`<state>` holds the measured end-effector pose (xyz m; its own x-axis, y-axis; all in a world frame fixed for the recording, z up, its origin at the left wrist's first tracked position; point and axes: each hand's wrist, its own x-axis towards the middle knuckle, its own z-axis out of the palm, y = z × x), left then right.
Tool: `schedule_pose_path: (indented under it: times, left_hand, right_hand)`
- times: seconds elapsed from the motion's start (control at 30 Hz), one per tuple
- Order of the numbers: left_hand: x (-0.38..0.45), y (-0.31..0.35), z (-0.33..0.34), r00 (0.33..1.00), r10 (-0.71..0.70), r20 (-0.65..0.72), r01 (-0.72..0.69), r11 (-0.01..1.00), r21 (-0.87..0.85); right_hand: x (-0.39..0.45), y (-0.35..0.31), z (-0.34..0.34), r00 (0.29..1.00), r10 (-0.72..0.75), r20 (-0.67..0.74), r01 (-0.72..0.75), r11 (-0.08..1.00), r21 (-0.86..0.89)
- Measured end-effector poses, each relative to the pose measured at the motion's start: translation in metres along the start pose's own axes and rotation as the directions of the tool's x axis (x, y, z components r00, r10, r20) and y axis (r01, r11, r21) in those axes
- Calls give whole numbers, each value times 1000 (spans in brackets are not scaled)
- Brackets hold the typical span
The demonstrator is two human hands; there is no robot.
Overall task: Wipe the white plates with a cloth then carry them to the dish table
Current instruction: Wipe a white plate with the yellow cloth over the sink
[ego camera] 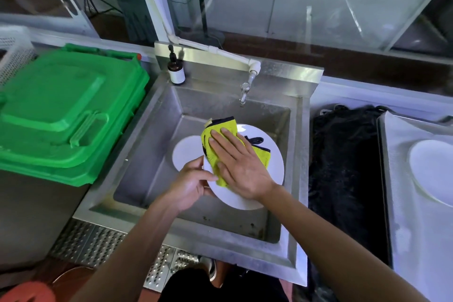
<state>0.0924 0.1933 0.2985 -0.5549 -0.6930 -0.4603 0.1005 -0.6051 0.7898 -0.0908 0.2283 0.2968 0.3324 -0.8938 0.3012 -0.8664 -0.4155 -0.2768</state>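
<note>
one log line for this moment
step: wiping | left hand: holds plate rim | right hand: presses cloth | over sink

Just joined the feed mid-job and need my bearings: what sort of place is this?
Probably a dishwashing station in a commercial kitchen: a deep steel sink with a tap, a green bin beside it, and a tray holding a plate on the right.
</note>
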Motion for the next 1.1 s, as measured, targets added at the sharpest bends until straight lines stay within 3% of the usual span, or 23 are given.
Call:
schedule_pose_path:
  times: [0.2,0.6,0.87,1.1]
  left_hand:
    - [-6,5,8,996,29,-84,-28,999,15]
    - [-7,-2,25,970,80,-231,-77,997,25]
    - [-1,-9,39,958,58,-280,-51,998,31]
    - [7,-9,46,961,41,-274,-47,999,-16]
  right_hand:
    - [14,13,-2,984,168,-62,-165,985,40]
    - [-15,40,10,881,468,-75,-461,883,89]
    - [-49,23,25,803,589,-86,-574,805,152]
    - [-57,-10,35,798,602,-32,-579,781,232]
